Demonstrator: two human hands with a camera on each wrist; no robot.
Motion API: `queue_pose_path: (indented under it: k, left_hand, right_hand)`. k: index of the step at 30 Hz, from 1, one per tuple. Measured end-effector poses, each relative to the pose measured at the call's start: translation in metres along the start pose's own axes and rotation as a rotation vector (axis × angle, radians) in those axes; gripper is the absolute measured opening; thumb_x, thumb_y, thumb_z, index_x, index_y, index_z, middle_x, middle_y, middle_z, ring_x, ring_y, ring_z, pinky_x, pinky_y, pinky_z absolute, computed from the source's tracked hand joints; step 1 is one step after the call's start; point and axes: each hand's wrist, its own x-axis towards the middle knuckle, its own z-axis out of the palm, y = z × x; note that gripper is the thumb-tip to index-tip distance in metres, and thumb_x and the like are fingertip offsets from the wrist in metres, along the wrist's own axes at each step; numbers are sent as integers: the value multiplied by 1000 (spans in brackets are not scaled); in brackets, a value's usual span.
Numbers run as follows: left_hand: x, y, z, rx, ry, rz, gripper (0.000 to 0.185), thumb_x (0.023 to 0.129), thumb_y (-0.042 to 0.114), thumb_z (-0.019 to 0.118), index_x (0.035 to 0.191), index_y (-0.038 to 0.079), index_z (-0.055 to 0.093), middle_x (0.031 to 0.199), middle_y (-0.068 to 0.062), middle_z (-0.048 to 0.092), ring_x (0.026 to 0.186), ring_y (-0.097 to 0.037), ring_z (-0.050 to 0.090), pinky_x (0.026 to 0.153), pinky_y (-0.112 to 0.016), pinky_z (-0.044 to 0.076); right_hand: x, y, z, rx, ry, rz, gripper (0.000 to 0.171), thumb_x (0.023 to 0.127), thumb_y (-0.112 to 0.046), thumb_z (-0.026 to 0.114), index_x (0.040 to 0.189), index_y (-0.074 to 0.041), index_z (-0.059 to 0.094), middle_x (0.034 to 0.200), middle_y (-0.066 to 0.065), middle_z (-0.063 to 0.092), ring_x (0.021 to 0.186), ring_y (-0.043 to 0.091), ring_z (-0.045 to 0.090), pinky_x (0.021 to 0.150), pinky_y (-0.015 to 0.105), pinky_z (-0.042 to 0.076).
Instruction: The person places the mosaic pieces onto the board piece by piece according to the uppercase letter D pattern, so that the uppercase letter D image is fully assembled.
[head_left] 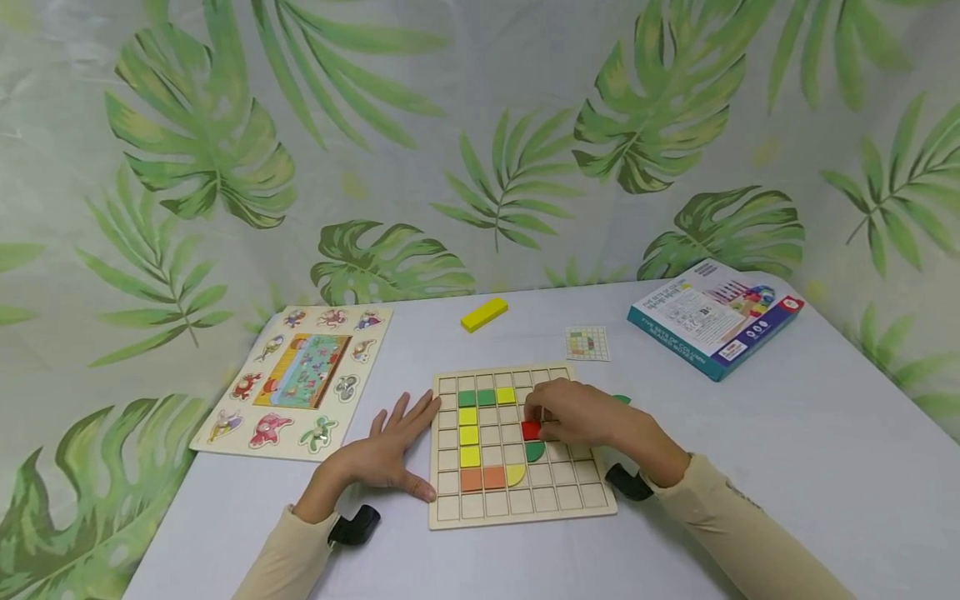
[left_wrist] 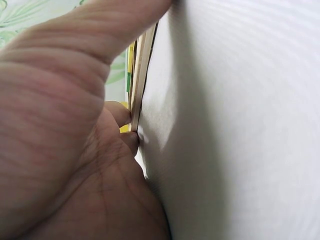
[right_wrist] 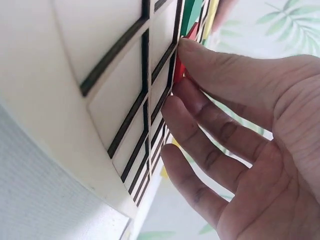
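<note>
A wooden grid board [head_left: 570, 496] lies in the middle of the white table. It holds green [head_left: 476, 398], yellow [head_left: 468, 435] and orange [head_left: 482, 478] squares, a yellow quarter round [head_left: 516, 474] and a green half round [head_left: 535, 452]. My right hand [head_left: 536, 417] is over the board's middle and pinches a red square piece [head_left: 531, 431] set against a cell. In the right wrist view its fingertips [right_wrist: 187, 47] press the red piece [right_wrist: 179, 70] onto the board [right_wrist: 100, 75]. My left hand [head_left: 408, 442] lies flat with fingers spread, touching the board's left edge [left_wrist: 140, 75].
An animal peg puzzle [head_left: 296, 379] lies at the left. Behind the board are a yellow block [head_left: 483, 314] and a small pattern card [head_left: 587, 342]. A blue game box [head_left: 714, 317] sits at the back right. A green piece [head_left: 622, 399] peeks out beyond my right hand.
</note>
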Motion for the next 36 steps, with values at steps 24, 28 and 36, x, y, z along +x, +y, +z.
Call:
queue_pose_path:
  k: [24,28,36]
  left_hand:
    - [1,-2,2,-8,7,-9,132,67,43,91,162,9,7,169,-14,-3,152,-42,-17,118,-67,-11]
    - [0,-3,3,-10,5,-6,132,68,43,91,162,8,6,169,-15,-4,152,-43,-17,118,-67,-11]
    - [0,-2,1,0,3,9,131,68,45,90,162,8,6,169,-15,-4,152,-43,-17,117,-67,-11]
  right_hand:
    - [-41,69,-36,-19,94,120,29,85,-11,78,112,-4,69,110,9,69,101,28,63,89,46,53]
    - [-49,82,-40,9,73,159,35,83,-15,81,113,-3,69,110,9,68,100,28,63,88,46,53]
    - [-56,95,-44,47,17,187,37,81,-22,84,112,-8,70,107,3,69,96,22,63,85,40,53]
